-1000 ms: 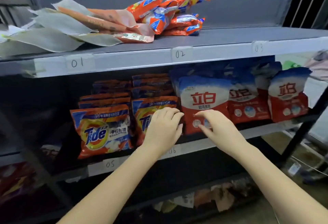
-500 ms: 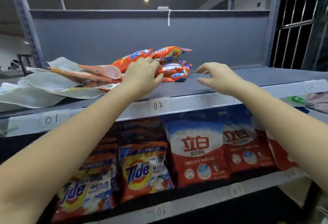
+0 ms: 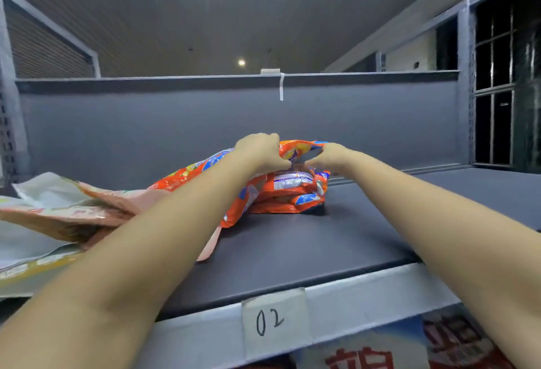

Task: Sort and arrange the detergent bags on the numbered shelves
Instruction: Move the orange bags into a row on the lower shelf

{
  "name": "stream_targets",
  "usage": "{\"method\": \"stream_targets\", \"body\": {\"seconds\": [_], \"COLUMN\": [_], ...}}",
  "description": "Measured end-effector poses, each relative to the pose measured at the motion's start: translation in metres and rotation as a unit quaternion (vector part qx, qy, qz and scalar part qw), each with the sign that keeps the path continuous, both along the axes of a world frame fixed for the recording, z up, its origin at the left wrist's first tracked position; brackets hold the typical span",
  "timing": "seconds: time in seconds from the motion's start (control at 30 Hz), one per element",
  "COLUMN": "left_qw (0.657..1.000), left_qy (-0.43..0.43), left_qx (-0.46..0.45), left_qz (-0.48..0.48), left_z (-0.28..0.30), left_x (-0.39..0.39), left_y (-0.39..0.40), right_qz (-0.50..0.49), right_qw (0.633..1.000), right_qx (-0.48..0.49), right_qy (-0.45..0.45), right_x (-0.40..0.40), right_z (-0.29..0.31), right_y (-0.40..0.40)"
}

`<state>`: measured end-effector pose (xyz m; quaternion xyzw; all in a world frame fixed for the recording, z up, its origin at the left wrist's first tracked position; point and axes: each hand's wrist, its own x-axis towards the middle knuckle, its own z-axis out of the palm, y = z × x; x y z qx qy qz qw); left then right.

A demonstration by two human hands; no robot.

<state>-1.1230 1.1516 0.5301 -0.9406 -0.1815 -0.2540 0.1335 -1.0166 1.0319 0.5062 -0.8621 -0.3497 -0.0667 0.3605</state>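
A pile of orange detergent bags (image 3: 288,190) lies on the grey top shelf (image 3: 336,240), behind the label 02 (image 3: 270,322). My left hand (image 3: 259,152) grips the topmost orange bag (image 3: 295,147) of the pile from the left. My right hand (image 3: 329,158) pinches the same bag at its right end. Both forearms reach over the shelf's front edge. The lower bags of the pile lie flat under my hands.
Flattened pale and pink bags (image 3: 58,210) sprawl over the left part of the top shelf. A grey back panel (image 3: 205,122) closes the shelf behind the pile. Red and white bags (image 3: 380,354) show on the shelf below.
Both hands rose from the middle shelf to the top shelf and closed on the topmost orange bag. The view tilted upward.
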Motion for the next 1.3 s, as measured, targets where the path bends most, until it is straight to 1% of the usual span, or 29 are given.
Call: {"method": "stream_targets", "body": {"seconds": [0.07, 0.13, 0.23, 0.3, 0.4, 0.53, 0.57, 0.63, 0.67, 0.7, 0.73, 0.77, 0.83, 0.87, 0.93, 1.03, 1.1, 1.13, 1.2, 1.3], "left_qw": [0.999, 0.999, 0.998, 0.997, 0.998, 0.988, 0.982, 0.964, 0.950, 0.929, 0.898, 0.857, 0.774, 0.742, 0.701, 0.651, 0.619, 0.610, 0.605, 0.605], "left_qy": [0.020, 0.018, 0.014, -0.001, -0.046, -0.141, -0.167, -0.215, -0.238, -0.262, -0.283, -0.298, -0.315, -0.318, -0.308, -0.306, -0.321, -0.332, -0.345, -0.354], "left_qx": [-0.023, -0.028, 0.007, 0.031, 0.020, -0.062, -0.080, -0.126, -0.161, -0.209, -0.271, -0.344, -0.472, -0.515, -0.567, -0.608, -0.635, -0.642, -0.643, -0.644], "left_qz": [0.016, 0.037, 0.064, 0.064, 0.040, -0.019, -0.039, -0.088, -0.119, -0.157, -0.200, -0.240, -0.282, -0.290, -0.303, -0.334, -0.333, -0.326, -0.318, -0.306], "left_z": [0.003, 0.003, 0.002, 0.002, 0.005, 0.030, 0.039, 0.055, 0.059, 0.061, 0.059, 0.055, 0.043, 0.035, 0.019, -0.007, -0.026, -0.036, -0.056, -0.076], "left_x": [0.019, 0.033, 0.045, 0.046, 0.041, 0.029, 0.023, 0.010, 0.003, -0.004, -0.011, -0.019, -0.032, -0.039, -0.054, -0.076, -0.092, -0.101, -0.114, -0.133], "left_y": [0.000, 0.000, 0.002, 0.003, 0.010, 0.008, 0.003, -0.012, -0.020, -0.027, -0.034, -0.042, -0.054, -0.062, -0.079, -0.102, -0.119, -0.128, -0.141, -0.157], "right_qz": [0.007, 0.001, -0.002, 0.005, -0.002, 0.015, 0.030, 0.088, 0.124, 0.158, 0.191, 0.225, 0.294, 0.321, 0.346, 0.344, 0.336, 0.334, 0.335, 0.318], "right_qw": [1.000, 1.000, 1.000, 1.000, 0.998, 0.996, 0.994, 0.978, 0.961, 0.939, 0.916, 0.892, 0.851, 0.837, 0.829, 0.840, 0.847, 0.846, 0.840, 0.845], "right_qx": [0.022, 0.019, 0.023, 0.018, 0.018, 0.035, 0.053, 0.135, 0.185, 0.232, 0.272, 0.299, 0.322, 0.327, 0.333, 0.330, 0.325, 0.328, 0.341, 0.356], "right_qy": [0.011, 0.019, 0.017, 0.025, 0.053, 0.080, 0.091, 0.134, 0.166, 0.197, 0.226, 0.254, 0.293, 0.300, 0.286, 0.259, 0.254, 0.255, 0.256, 0.241], "right_x": [0.010, 0.014, 0.021, 0.026, 0.035, 0.041, 0.039, 0.035, 0.032, 0.028, 0.024, 0.019, 0.010, 0.004, -0.009, -0.033, -0.051, -0.060, -0.076, -0.097], "right_z": [-0.001, -0.003, -0.006, -0.008, -0.011, -0.006, -0.002, 0.005, 0.008, 0.011, 0.013, 0.015, 0.013, 0.010, 0.000, -0.022, -0.039, -0.048, -0.063, -0.081], "right_y": [0.010, 0.016, 0.022, 0.022, 0.016, -0.003, -0.010, -0.023, -0.031, -0.039, -0.047, -0.057, -0.081, -0.092, -0.114, -0.142, -0.158, -0.166, -0.181, -0.199]}}
